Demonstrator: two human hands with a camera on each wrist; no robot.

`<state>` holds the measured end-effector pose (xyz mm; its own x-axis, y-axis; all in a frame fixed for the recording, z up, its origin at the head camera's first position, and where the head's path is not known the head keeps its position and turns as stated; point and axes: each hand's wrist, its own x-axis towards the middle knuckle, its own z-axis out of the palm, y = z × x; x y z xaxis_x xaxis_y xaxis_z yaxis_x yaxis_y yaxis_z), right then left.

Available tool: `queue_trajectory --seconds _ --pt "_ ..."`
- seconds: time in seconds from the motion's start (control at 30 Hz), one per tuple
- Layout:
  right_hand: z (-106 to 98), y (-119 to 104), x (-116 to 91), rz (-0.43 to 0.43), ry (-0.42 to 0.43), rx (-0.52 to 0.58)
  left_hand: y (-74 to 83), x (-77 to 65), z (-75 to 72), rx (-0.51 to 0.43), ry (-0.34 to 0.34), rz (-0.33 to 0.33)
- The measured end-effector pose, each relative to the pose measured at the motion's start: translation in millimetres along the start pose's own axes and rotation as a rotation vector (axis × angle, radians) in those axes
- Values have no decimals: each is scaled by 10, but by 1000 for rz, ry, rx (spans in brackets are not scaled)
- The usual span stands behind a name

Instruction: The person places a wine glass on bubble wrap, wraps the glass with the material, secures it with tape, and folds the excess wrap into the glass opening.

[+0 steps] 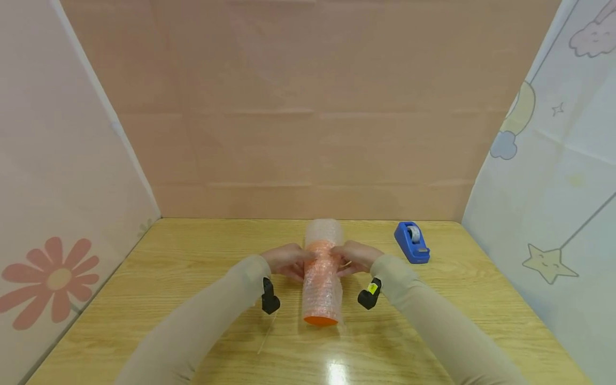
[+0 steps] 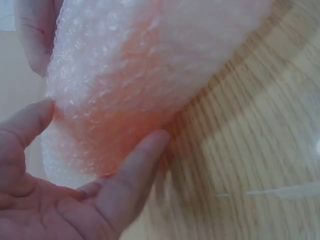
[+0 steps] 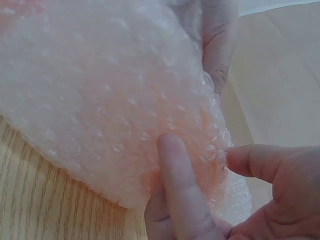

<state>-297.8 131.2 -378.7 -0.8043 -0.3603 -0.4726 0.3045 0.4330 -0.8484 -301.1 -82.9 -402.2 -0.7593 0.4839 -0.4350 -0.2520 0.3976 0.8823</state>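
Observation:
In the head view a roll of bubble wrap (image 1: 322, 291) lies lengthwise on the wooden table, wound around an orange object whose bare end (image 1: 320, 321) shows at the near side. Past the orange part, the far end of the wrap looks pale. From the left, my left hand (image 1: 287, 260) grips the roll, thumb on top and fingers (image 2: 135, 172) along its side. My right hand (image 1: 357, 256) holds it from the opposite side in the same way, its fingers (image 3: 177, 185) pressing the bubbly plastic. A loose edge of wrap hangs along the roll's right side.
A blue tape dispenser (image 1: 413, 243) with a roll of tape stands at the back right of the table (image 1: 212, 246). A thin clear strip (image 1: 266, 334) lies near the left forearm. Fabric walls close off the back and both sides.

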Motion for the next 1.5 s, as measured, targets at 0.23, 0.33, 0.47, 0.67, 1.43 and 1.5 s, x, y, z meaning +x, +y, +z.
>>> queue_trajectory --seconds 0.23,0.33,0.47,0.67,1.43,1.5 --pt "-10 -16 8 27 10 1 129 -79 74 37 129 27" --pt "-14 -19 7 29 7 -2 176 -96 116 24 165 39" --pt "-17 -21 4 28 -1 -5 203 -108 163 38 190 32" --pt "-30 -15 12 39 4 -6 193 -91 195 70 181 16" --pt "-61 65 13 12 -14 71 295 -170 298 176 240 -22" --pt "-77 88 21 9 -22 112 293 -167 304 169 245 -25"
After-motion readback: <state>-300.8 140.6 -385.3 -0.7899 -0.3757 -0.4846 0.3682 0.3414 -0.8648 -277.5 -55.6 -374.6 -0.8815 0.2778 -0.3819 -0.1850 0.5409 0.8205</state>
